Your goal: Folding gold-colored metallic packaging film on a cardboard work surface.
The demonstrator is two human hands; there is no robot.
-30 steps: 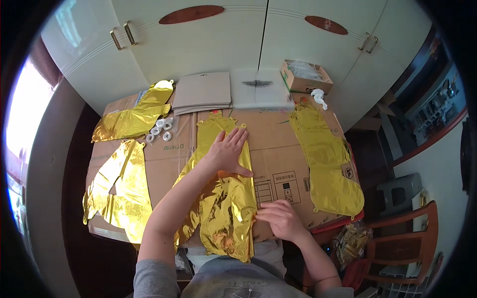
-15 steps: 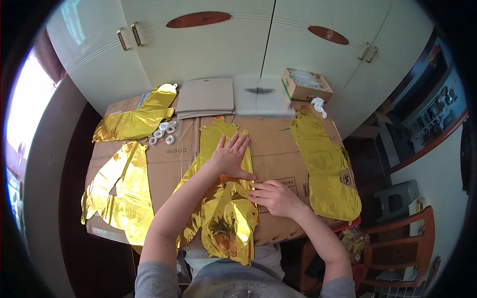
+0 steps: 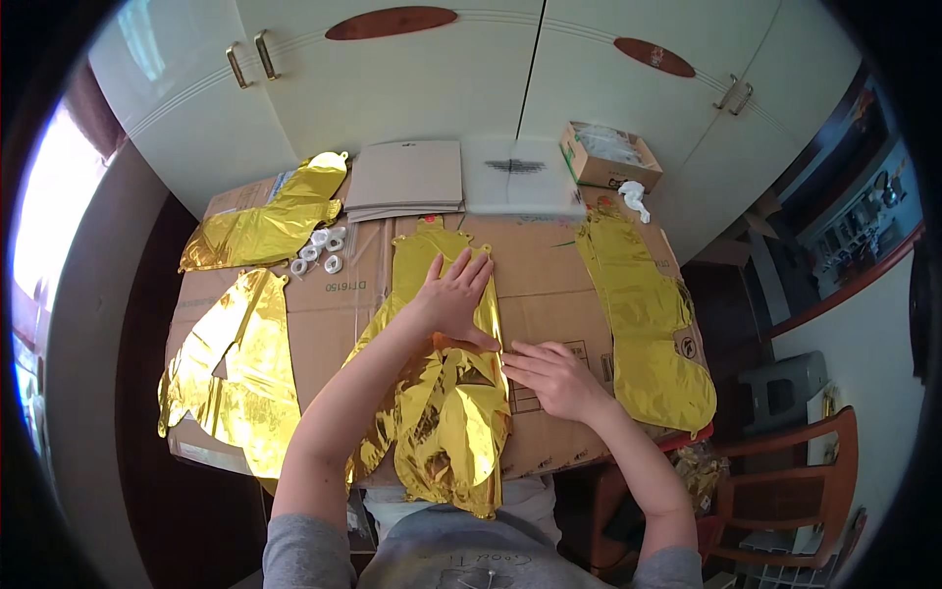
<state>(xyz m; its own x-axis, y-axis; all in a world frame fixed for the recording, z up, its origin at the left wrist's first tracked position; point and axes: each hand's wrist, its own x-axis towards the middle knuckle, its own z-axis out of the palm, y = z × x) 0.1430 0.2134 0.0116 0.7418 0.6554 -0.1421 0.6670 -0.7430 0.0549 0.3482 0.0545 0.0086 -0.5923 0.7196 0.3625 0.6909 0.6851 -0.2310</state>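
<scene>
Your left hand (image 3: 453,299) lies flat, fingers spread, on the gold foil balloon (image 3: 446,393) at the middle of the cardboard-covered table (image 3: 549,294). Your right hand (image 3: 554,378) rests just right of that balloon, its fingertips touching the balloon's edge. Left of the balloon lie two more gold foil balloons (image 3: 235,373); right of it, another (image 3: 648,324). Beyond it sit small white tape rolls (image 3: 319,250), a stack of cardboard sheets (image 3: 405,179) and an open carton (image 3: 608,157).

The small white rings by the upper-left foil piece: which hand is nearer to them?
Left. The left hand lies flat on the centre gold foil balloon, just right of the white rings. The right hand sits lower and farther right.
</scene>
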